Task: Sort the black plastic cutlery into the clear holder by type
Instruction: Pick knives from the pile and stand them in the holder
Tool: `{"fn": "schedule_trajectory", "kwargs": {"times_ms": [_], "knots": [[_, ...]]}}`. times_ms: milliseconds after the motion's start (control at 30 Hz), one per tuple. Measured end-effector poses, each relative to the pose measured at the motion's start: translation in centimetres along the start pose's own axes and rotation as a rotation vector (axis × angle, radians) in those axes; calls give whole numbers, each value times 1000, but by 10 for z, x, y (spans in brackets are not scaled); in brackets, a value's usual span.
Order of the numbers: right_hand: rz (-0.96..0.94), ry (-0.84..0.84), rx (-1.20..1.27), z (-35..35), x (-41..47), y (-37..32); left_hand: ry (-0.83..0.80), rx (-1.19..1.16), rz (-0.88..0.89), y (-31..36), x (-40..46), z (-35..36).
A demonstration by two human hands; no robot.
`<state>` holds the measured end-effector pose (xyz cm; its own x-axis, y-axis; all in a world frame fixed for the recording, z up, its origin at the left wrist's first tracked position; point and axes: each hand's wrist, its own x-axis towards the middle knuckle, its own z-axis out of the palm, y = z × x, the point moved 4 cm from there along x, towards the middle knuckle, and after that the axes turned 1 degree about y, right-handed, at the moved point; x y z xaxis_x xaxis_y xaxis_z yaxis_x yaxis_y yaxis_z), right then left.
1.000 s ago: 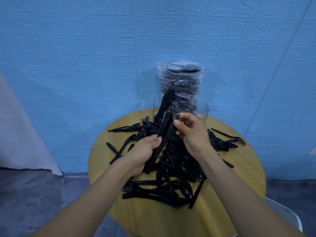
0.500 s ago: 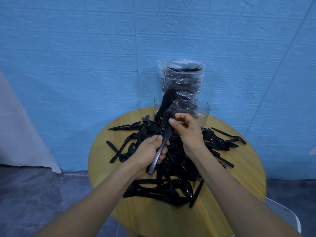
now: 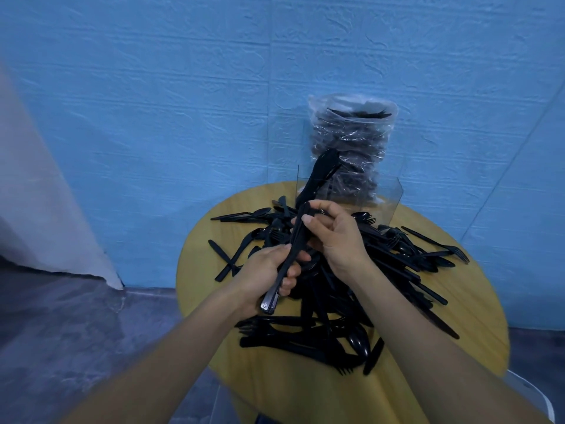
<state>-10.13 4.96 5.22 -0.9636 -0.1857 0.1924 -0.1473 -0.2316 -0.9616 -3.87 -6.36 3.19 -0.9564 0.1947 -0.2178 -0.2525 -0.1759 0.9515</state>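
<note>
A heap of black plastic cutlery (image 3: pixel 351 289) covers the round wooden table (image 3: pixel 214 270): forks, spoons and knives mixed. My left hand (image 3: pixel 266 273) grips the handle end of a small bundle of black cutlery (image 3: pixel 293 246), held upright and slanted. My right hand (image 3: pixel 333 237) pinches the top of the same bundle with thumb and fingers. Behind the heap stands the clear holder (image 3: pixel 391 200), with several black pieces (image 3: pixel 321 172) sticking up from its left compartment.
A clear plastic bag of black cutlery (image 3: pixel 351 142) stands behind the holder against the blue wall. A white cloth (image 3: pixel 46 209) hangs at the left. The white edge of a chair (image 3: pixel 532 396) shows at the lower right.
Both hands have lifted the bundle slightly and turned it more upright. My right hand's fingers have shifted to its top end. The camera has moved closer.
</note>
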Motion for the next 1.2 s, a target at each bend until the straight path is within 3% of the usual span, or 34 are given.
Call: {"fn": "schedule_trajectory", "kwargs": {"times_ms": [333,500,633,800,967,1200], "knots": [[32,-98,-68,28,7,16,25,191,112,-4,0,-25],[-33,-174,-286,51,18,30,25,244,132,-6,-1,-42],[-90,-135,-376,69,29,35,95,376,175,-6,0,-66],[-7,-160,-441,94,42,49,266,544,227,-12,2,-106],[108,-303,-1081,102,48,63,502,357,182,-14,-1,-149],[181,-292,-1430,122,52,75,513,256,137,-21,7,-153]]}}
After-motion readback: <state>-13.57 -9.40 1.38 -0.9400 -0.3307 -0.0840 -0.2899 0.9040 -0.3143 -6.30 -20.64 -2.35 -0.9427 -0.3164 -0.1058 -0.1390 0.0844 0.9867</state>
